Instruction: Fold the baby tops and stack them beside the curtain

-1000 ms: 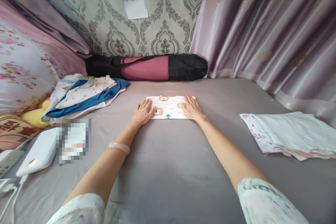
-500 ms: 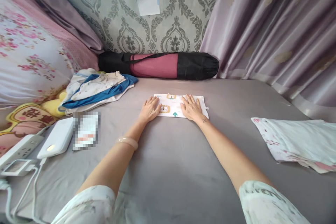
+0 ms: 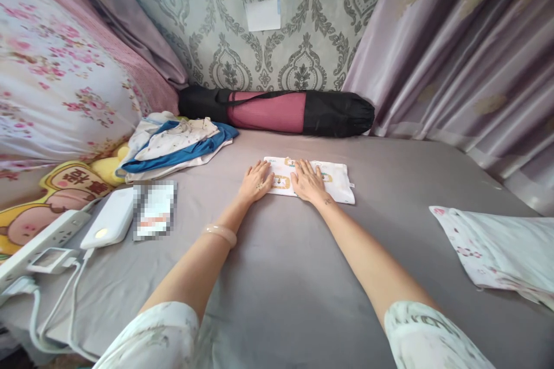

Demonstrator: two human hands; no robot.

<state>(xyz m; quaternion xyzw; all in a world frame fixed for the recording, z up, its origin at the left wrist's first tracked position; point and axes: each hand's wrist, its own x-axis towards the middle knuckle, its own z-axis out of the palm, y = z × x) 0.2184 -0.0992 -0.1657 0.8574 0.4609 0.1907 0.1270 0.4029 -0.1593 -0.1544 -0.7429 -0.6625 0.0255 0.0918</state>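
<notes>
A white folded cloth [image 3: 337, 185] with yellow and green cartoon prints lies flat on the grey bed sheet [image 3: 294, 277]; its kind as a garment or towel does not show. On its left edge rests my left hand [image 3: 257, 180], palm down with fingers stretched out. My right hand [image 3: 308, 181] lies flat and open near the cloth's middle, covering part of the print. A small tag sticks out at the right edge of the cloth. Neither hand grips anything.
Piled clothes [image 3: 177, 144] lie at the back left, more folded cloth [image 3: 502, 251] at the right. A rolled mat in a black and pink bag [image 3: 268, 111] lies along the wall. A white power bank [image 3: 110, 219] and a corded power strip [image 3: 47, 242] sit at the left.
My right hand has slid left across the cloth, from its right part to its middle, baring more of the right side. My left hand stays at the left edge. The view has shifted slightly.
</notes>
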